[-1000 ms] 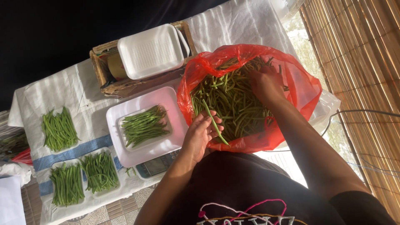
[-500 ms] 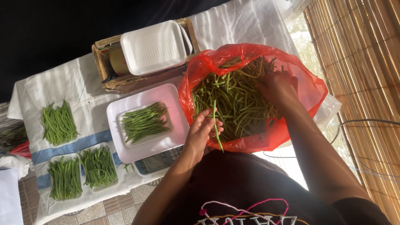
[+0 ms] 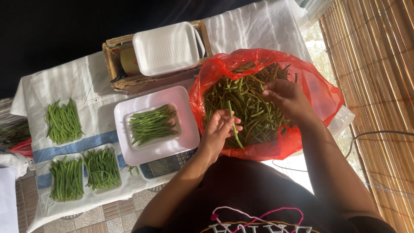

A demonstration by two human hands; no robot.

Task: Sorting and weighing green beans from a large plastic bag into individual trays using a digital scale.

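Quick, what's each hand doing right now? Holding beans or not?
Left hand: closed on a single green bean over the red bag.
Right hand: down in the bean pile, fingers curled; whether it grips any cannot be told.

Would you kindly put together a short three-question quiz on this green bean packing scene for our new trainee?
1. True or false: the left hand holds a single green bean.
2. Where is the right hand? A) on the stack of empty foam trays B) inside the red plastic bag C) on the bamboo blind
3. How many filled trays of beans lie on the cloth left of the white scale?

Key: 1. True. 2. B; it reaches among the loose beans. 3. Three; a fourth portion sits on the scale itself.
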